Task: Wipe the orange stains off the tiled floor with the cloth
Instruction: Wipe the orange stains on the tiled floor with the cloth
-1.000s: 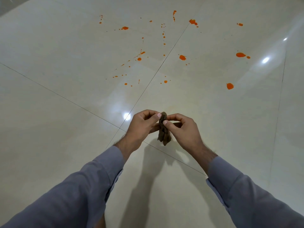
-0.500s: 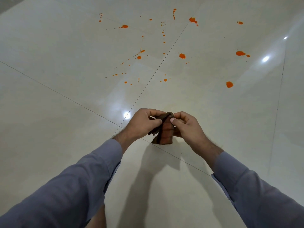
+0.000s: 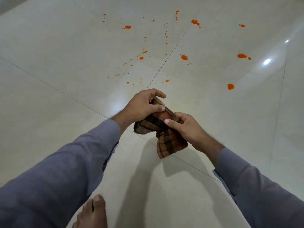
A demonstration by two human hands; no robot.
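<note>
A brown checked cloth [image 3: 166, 142] hangs in the air between my hands, above the glossy cream tiled floor [image 3: 57, 99]. My left hand [image 3: 143, 106] pinches its upper edge between thumb and fingers. My right hand [image 3: 185, 127] pinches the same edge lower and to the right, and the loose end droops below. Orange stains are spattered on the floor ahead: a blob [image 3: 230, 86] at the right, another [image 3: 241, 55] farther back, one [image 3: 184, 57] near the tile joint, and several small drops [image 3: 141, 58] to the left. Neither hand nor cloth touches the stains.
My bare foot [image 3: 92, 213] stands on the floor at the bottom, under my left sleeve. Dark grout lines [image 3: 167, 58] cross the tiles. Ceiling lights reflect as bright spots [image 3: 266, 61] at the right.
The bunched cloth has been pulled open between my hands and now hangs spread out. My hands have moved apart, the right one lower. The view has tilted down and my foot has come into sight.
</note>
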